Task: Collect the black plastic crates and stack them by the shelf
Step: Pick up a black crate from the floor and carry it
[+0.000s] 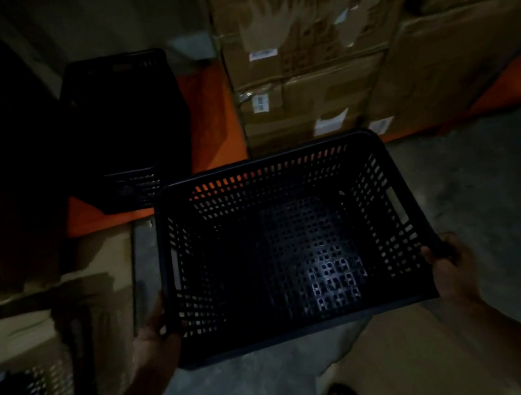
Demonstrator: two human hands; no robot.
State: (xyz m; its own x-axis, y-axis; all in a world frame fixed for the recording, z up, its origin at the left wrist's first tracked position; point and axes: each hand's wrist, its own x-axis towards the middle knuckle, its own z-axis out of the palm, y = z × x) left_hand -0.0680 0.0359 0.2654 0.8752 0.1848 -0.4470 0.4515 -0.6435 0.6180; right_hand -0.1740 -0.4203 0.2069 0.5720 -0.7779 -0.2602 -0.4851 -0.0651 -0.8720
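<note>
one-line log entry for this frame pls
phase: carrying | held: empty black crate, upright | left hand: on left rim | right hand: on right rim | ahead: second black crate by orange shelf beam | cardboard boxes on shelf
</note>
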